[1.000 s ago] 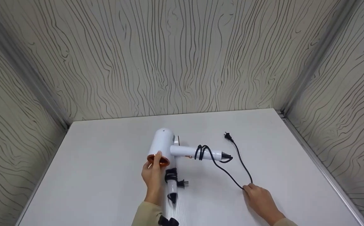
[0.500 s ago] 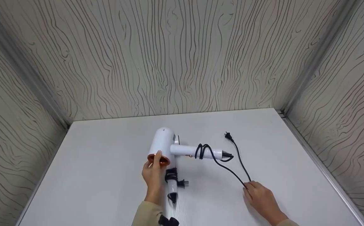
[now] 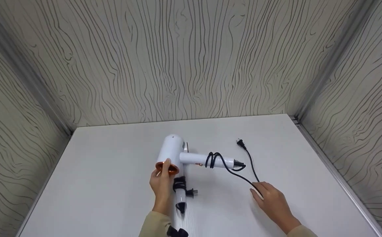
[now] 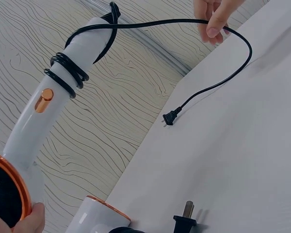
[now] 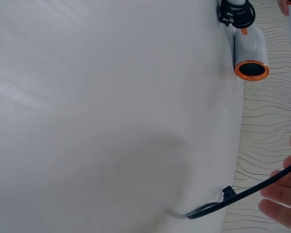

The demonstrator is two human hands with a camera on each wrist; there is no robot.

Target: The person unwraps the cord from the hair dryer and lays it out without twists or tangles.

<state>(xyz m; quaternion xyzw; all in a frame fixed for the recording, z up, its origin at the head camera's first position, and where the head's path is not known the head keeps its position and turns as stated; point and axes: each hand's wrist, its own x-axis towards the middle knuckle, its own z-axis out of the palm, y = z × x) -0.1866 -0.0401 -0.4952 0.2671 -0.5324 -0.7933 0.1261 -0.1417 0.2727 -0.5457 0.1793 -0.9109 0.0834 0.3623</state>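
At the far left, a wood-grain wall panel (image 3: 3, 141) is rising beside a grey metal post (image 3: 29, 65), and the white table (image 3: 102, 174) is extending from there. The left hand (image 3: 161, 186) is gripping the copper-rimmed end of a white hair dryer (image 3: 171, 148), which is pointing its handle to the right. Behind it, partly blocked by its body, a second white hair dryer (image 3: 180, 195) is lying on the table, with its own black cord wound around the handle and its two-pin plug (image 3: 191, 192) sticking out to the right.

Further right, a black cord (image 4: 155, 23) is looping around the handle of the held dryer and then leading away to the right hand. Its loose plug (image 3: 241, 143) is lying on the table, beyond this hand. The right hand (image 3: 273, 200) is keeping thumb and fingers apart, and the cord is passing between them, across the fingers. The two hands are staying well apart. At the far right, another wood-grain panel (image 3: 365, 108) is standing along the table edge.
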